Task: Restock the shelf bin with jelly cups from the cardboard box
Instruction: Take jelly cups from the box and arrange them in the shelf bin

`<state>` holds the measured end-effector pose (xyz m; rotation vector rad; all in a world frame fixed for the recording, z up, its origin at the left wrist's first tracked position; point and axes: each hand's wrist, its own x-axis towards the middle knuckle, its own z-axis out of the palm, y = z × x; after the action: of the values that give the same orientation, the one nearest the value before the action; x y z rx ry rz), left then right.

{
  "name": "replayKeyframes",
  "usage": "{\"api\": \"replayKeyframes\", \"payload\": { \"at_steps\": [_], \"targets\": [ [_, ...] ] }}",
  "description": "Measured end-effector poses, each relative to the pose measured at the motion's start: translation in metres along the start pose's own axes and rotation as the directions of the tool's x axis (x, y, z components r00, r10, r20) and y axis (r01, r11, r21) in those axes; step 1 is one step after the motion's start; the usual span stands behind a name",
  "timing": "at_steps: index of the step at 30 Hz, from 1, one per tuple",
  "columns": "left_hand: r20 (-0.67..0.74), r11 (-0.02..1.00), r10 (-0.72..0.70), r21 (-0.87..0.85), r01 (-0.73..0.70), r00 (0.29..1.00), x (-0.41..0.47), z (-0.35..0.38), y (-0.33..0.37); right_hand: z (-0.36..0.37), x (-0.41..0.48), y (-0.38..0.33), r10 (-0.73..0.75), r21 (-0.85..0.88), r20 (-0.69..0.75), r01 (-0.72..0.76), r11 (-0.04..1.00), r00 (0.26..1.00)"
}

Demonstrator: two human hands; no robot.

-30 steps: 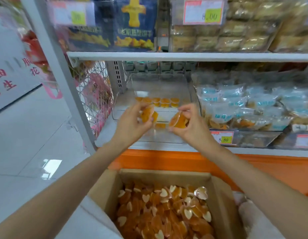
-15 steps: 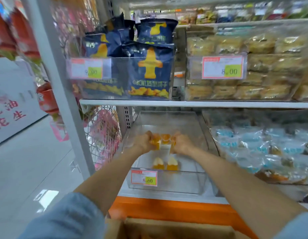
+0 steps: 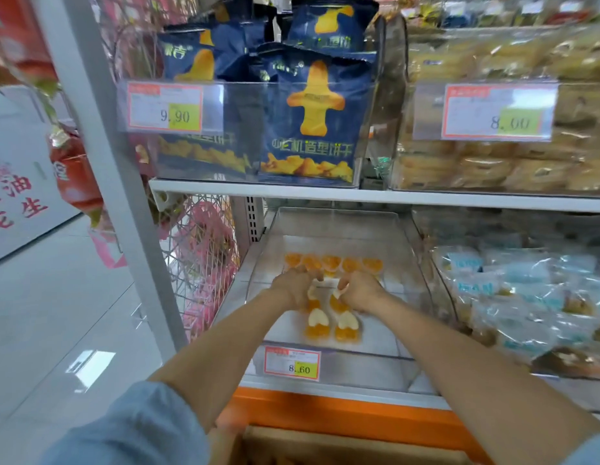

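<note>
Orange cups [image 3: 330, 263] sit in a back row. A second ago both hands were out above the box [image 3: 342, 446]; now left hand [image 3: 292, 290] and right hand [image 3: 359, 290] are low in the bin [image 3: 365, 367], both pinching cups behind the front pair. Plenty of bin left to fill.

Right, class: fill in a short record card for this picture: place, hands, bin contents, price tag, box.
place: shop shelf, clear bin
left hand: holds a jelly cup inside the bin
right hand: holds a second jelly cup beside it
bin contents: back row of cups, two cups in front
price tag: 8.60, on the bin's front
cardboard box: below, at the bottom edge
</note>
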<state>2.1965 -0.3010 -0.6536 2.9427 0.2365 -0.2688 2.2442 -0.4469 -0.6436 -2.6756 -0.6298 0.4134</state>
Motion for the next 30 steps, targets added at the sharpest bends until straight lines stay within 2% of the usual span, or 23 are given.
{"api": "replayKeyframes", "payload": {
  "at_steps": [1,3,7,15,19,21,23,24,26,28,30],
  "targets": [
    [0.028,0.999,0.051,0.017,-0.051,0.998,0.001,0.004,-0.001,0.0,0.0,0.002,-0.005,0.005,0.007,0.005,1.0,1.0],
    [0.063,0.997,0.065,0.041,-0.067,0.996,0.001,0.012,-0.003,0.0,-0.001,0.005,0.009,0.027,0.018,-0.009,1.0,1.0],
    [-0.017,1.0,-0.004,0.021,0.005,1.0,0.0,0.018,-0.001,0.002,-0.005,0.006,0.013,0.069,0.041,-0.016,0.997,0.999],
    [-0.054,0.982,-0.059,-0.184,0.049,0.997,-0.005,0.014,-0.001,0.009,-0.005,0.012,-0.016,0.032,0.027,0.016,0.999,0.999],
    [-0.087,0.98,-0.088,-0.186,0.071,0.992,-0.014,0.019,0.001,0.012,-0.013,0.018,-0.032,-0.031,-0.028,0.031,0.999,0.999],
    [-0.134,0.981,-0.107,-0.177,0.082,0.985,-0.017,0.017,0.002,0.011,-0.02,0.015,-0.061,-0.086,-0.122,0.051,0.995,0.991],
    [-0.195,0.959,-0.108,-0.28,0.05,0.975,-0.018,0.012,0.005,0.007,-0.026,0.009,-0.128,-0.14,-0.232,0.098,0.985,0.964],
    [-0.22,0.924,-0.111,-0.383,0.019,0.969,-0.017,0.01,0.006,0.005,-0.029,0.006,-0.147,-0.164,-0.237,0.11,0.98,0.96],
    [-0.244,0.824,-0.154,-0.566,-0.012,0.958,-0.019,0.009,0.01,0.006,-0.033,0.003,-0.154,-0.192,-0.16,0.123,0.974,0.975],
    [-0.181,0.779,-0.214,-0.624,0.056,0.96,-0.02,0.011,0.01,0.009,-0.033,0.005,-0.128,-0.169,-0.15,0.102,0.98,0.98],
    [-0.11,0.802,-0.241,-0.581,0.135,0.964,-0.02,0.012,0.009,0.008,-0.029,0.009,-0.072,-0.093,-0.23,0.052,0.994,0.971]
  ]
}}
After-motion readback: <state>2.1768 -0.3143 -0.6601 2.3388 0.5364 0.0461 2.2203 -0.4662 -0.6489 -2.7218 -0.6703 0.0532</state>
